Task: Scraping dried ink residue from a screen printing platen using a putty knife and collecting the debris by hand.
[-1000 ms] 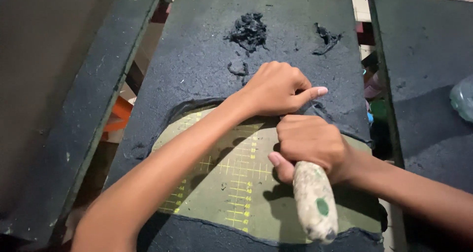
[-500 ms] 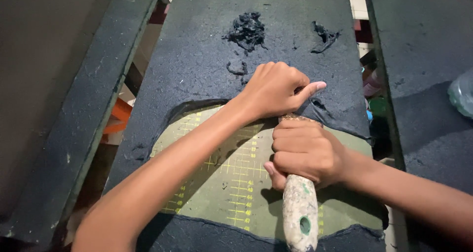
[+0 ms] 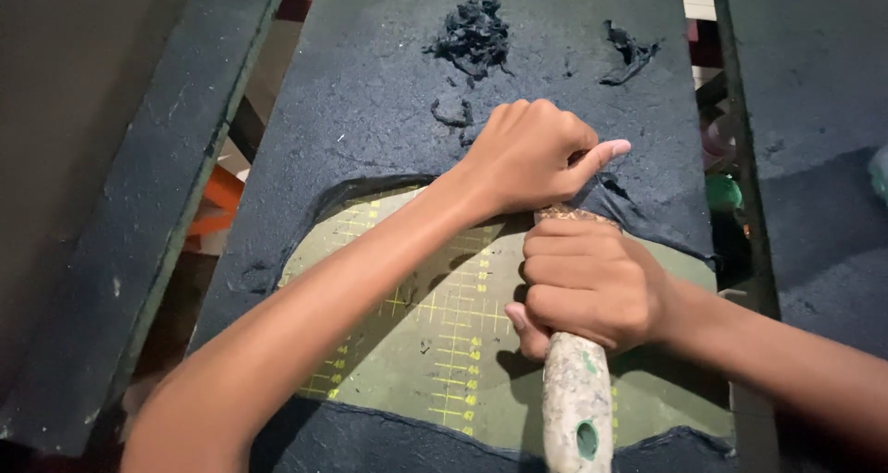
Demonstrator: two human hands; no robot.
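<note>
My right hand (image 3: 587, 288) is wrapped tight around the pale, worn handle of a scraping tool (image 3: 575, 408), whose tip is hidden under my left hand. My left hand (image 3: 529, 154), fingers curled and thumb out, presses on the dark grey coating (image 3: 370, 94) at its torn edge. Below that edge lies a bare green cutting mat (image 3: 435, 316) with yellow grid marks. Peeled dark scraps (image 3: 474, 36) are heaped near the far end of the board.
A second small scrap (image 3: 629, 49) lies at the far right of the board. Dark coated boards (image 3: 129, 214) flank it on the left and right (image 3: 814, 112). Something orange (image 3: 217, 196) shows in the left gap, something green (image 3: 723, 194) in the right gap.
My right hand has pushed the tool handle forward and swung it more upright, closing up under my left hand. My left hand has barely moved.
</note>
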